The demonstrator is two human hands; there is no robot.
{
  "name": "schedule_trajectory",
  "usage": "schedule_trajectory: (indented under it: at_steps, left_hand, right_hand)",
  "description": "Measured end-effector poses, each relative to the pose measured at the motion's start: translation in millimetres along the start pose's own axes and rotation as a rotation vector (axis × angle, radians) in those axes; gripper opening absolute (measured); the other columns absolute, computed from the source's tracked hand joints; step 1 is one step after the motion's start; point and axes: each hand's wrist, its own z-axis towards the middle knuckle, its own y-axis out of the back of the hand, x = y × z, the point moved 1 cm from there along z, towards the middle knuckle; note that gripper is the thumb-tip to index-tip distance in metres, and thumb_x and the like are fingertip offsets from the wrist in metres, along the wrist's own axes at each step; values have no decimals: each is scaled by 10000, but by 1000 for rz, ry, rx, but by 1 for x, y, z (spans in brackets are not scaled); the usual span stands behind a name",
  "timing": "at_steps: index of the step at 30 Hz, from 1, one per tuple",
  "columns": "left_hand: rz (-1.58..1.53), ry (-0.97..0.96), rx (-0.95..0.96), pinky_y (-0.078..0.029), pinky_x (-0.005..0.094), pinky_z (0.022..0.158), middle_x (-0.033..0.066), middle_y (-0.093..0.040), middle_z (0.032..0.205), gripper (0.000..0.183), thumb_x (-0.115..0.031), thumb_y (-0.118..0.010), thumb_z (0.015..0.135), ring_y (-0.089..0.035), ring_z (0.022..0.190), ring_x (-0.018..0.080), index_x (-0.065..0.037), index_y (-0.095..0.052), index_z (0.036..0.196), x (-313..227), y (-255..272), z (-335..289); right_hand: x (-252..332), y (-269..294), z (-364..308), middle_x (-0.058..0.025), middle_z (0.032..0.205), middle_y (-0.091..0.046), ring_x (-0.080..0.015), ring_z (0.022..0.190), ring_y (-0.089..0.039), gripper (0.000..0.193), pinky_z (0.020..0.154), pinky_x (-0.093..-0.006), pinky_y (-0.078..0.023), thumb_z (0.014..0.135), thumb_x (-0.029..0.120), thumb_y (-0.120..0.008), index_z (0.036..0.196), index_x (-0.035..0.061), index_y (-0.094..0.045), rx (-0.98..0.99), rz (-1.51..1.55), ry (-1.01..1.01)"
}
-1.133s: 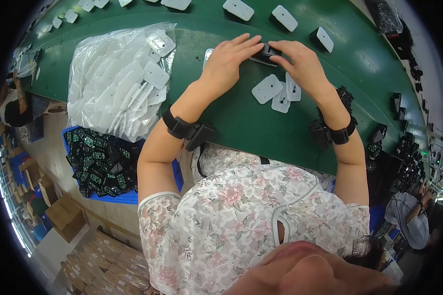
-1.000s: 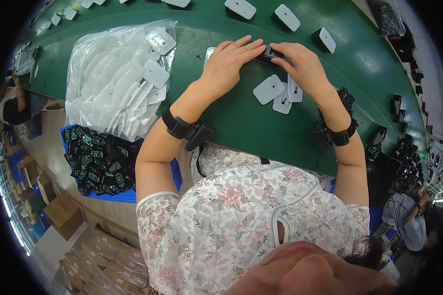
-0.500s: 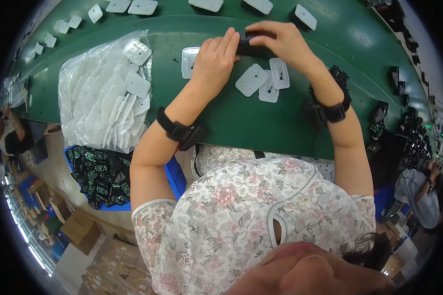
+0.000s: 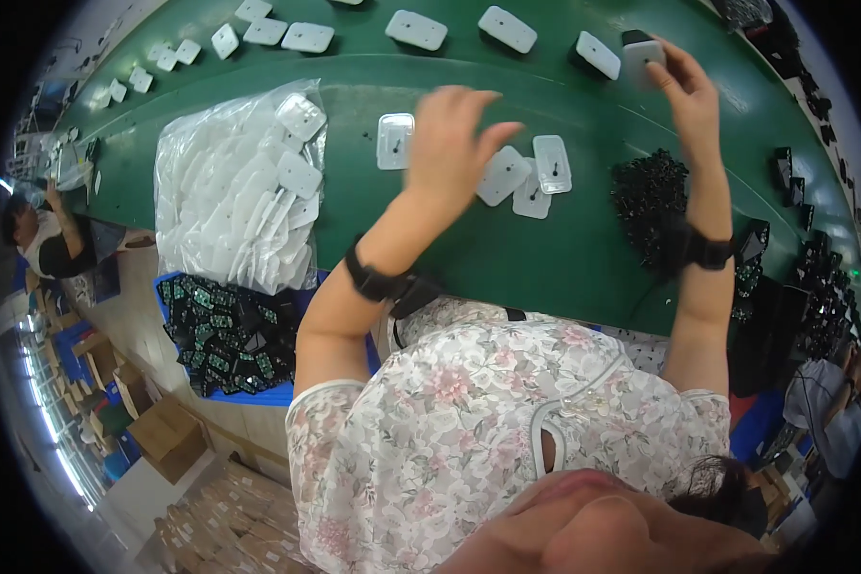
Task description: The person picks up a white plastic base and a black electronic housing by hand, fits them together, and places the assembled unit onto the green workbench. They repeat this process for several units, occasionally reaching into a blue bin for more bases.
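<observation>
My right hand (image 4: 695, 100) is at the far right of the bench, with thumb and fingers closed on a small black box with a white cover (image 4: 649, 59). Beside it stands another white-topped black box (image 4: 596, 55), the end of a spaced row. My left hand (image 4: 452, 143) hovers mid-bench, fingers apart and holding nothing. Just right of it lie a white cover plate (image 4: 503, 176), a second plate (image 4: 532, 198) and a clear-rimmed white plate (image 4: 551, 165). To its left is another such plate (image 4: 395, 141), partly behind the hand.
A clear bag of white covers (image 4: 230, 191) lies on the left. Below it sits a blue bin (image 4: 249, 397) of black parts with green circuit boards. A heap of small black pieces (image 4: 649, 196) is near my right forearm. Other people sit at both sides.
My right hand has carried the black box from mid-bench to the far right, beside the row. My left hand has let go of it and spread its fingers. The view has shifted slightly.
</observation>
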Motion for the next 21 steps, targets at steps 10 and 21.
schedule_trajectory:
  at_steps: [10,21]
  left_hand:
    - [574,175,185,-425,442,862,211,-524,1058,696,-387,-763,759,-509,985,387,-7,-498,1278,34,44,-47]
    - [442,108,171,-393,462,881,197,-508,1131,493,-161,-660,863,-478,1033,375,-35,-493,1309,35,39,-59]
  right_hand:
    - [-84,113,61,-63,953,-714,-125,827,-608,321,776,-305,-506,844,202,-669,1117,34,-680,332,-568,-275]
    - [-22,162,-1,-152,934,-699,-294,878,-670,355,768,-412,-523,832,411,-649,980,96,-723,-130,-1149,-194]
